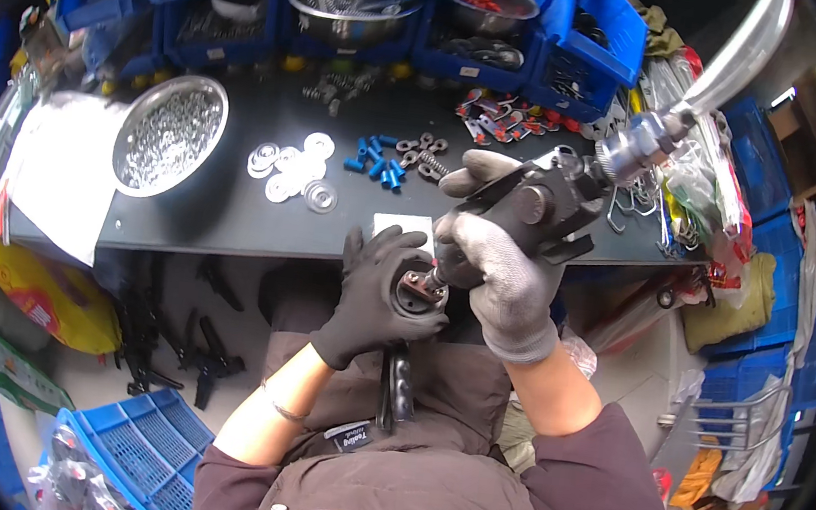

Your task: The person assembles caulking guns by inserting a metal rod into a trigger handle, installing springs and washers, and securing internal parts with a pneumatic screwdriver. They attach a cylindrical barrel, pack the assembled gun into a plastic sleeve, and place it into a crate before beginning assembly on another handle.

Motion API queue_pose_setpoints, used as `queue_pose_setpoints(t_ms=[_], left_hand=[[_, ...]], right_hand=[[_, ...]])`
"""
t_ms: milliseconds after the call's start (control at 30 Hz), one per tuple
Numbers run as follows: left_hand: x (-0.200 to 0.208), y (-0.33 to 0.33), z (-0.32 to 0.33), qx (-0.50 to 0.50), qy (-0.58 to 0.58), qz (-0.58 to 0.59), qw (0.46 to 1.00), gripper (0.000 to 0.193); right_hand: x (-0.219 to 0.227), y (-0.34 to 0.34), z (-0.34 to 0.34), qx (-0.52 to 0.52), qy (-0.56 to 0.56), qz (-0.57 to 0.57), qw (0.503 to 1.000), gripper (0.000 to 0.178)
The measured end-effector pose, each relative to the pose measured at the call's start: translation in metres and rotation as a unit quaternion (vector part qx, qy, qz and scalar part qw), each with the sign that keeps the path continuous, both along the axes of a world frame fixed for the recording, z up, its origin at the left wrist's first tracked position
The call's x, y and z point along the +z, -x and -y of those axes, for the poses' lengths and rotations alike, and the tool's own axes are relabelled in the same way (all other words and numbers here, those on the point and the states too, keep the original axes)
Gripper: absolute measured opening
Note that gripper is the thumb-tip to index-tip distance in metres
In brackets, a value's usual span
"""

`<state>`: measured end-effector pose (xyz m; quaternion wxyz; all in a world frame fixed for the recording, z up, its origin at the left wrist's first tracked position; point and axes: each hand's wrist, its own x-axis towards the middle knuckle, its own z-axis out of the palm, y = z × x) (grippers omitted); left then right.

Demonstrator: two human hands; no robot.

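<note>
My left hand, in a dark grey glove, is wrapped round a black round-headed part over my lap. A black handle extends below that part toward my apron. My right hand, in a lighter grey glove, grips a black pneumatic driver with a metal coupling and a clear hose. The driver's metal bit reaches down to the brown piece inside the round head. My fingers cover much of both things. Behind my left hand, a small white pad lies at the table edge.
On the dark table stand a metal bowl of small parts, clear discs, blue sleeves, metal links and red-and-silver pieces. Blue bins line the back. Paper lies left; a blue crate sits below.
</note>
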<state>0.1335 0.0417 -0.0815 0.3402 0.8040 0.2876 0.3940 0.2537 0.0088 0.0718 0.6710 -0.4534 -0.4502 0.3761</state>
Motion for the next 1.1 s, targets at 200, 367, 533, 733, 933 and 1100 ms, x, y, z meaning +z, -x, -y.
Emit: queue_pose_setpoints(t_ms=[200,367,533,733,933,1100], left_hand=[[0.008,0.004,0.003,0.011,0.009,-0.008,1.000,0.097],[0.012,0.001,0.008,0.039,-0.034,-0.059,0.997,0.087],[0.020,0.000,-0.003,-0.035,-0.014,-0.046,0.998,0.073],[0.018,0.005,-0.002,-0.020,0.003,-0.067,0.998,0.090],[0.022,-0.008,0.008,-0.006,0.052,-0.024,0.998,0.095],[0.024,-0.012,0.009,0.011,0.036,-0.037,0.999,0.077]], right_hand=[[0.013,-0.053,0.043,-0.063,-0.106,-0.107,0.987,0.044],[-0.068,-0.147,0.071,-0.324,0.020,0.104,0.940,0.045],[-0.169,-0.234,0.082,-0.462,0.079,0.082,0.880,0.041],[-0.151,-0.228,0.087,-0.439,0.101,0.142,0.881,0.042],[-0.218,-0.119,0.074,-0.063,0.292,0.494,0.817,0.019],[-0.324,-0.040,0.012,0.194,0.213,0.652,0.701,0.042]])
